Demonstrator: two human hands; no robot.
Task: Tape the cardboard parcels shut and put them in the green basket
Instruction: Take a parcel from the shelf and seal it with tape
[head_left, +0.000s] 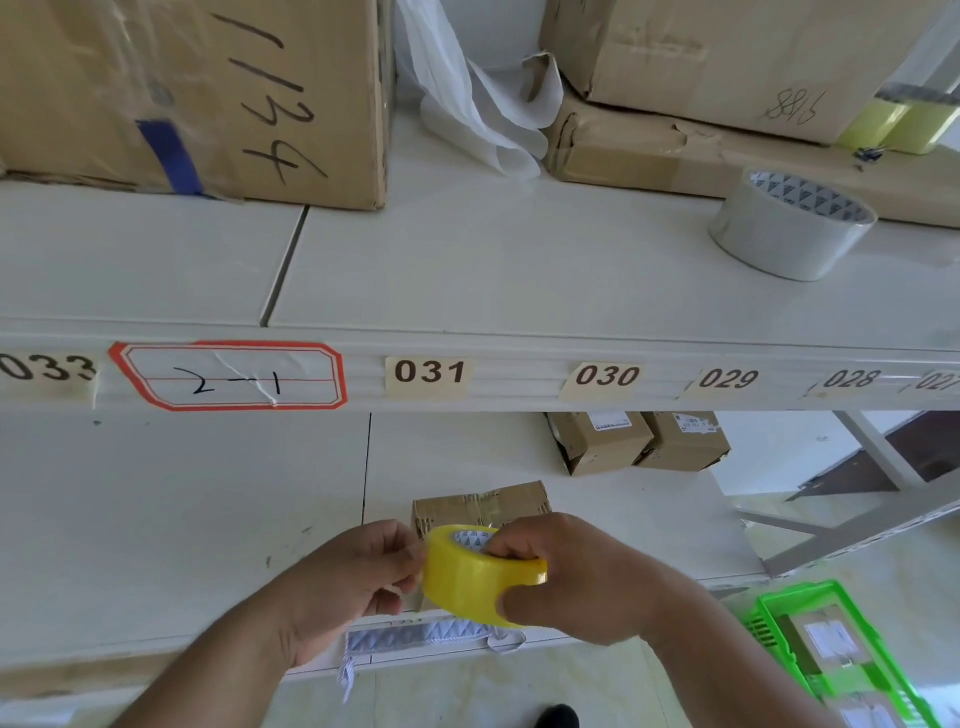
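head view: the right hand (566, 577) grips a yellow tape roll (480, 574) while the left hand (353, 577) pinches at its edge, above a parcel (483, 506) on the lower shelf (182, 519); green basket (831, 649) lower right. peeling the end free slowly should keep the strip straight.

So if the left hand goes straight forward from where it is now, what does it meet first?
Probably the small cardboard parcel on the lower shelf, just beyond the yellow tape roll that the left hand pinches. Depth is unclear.
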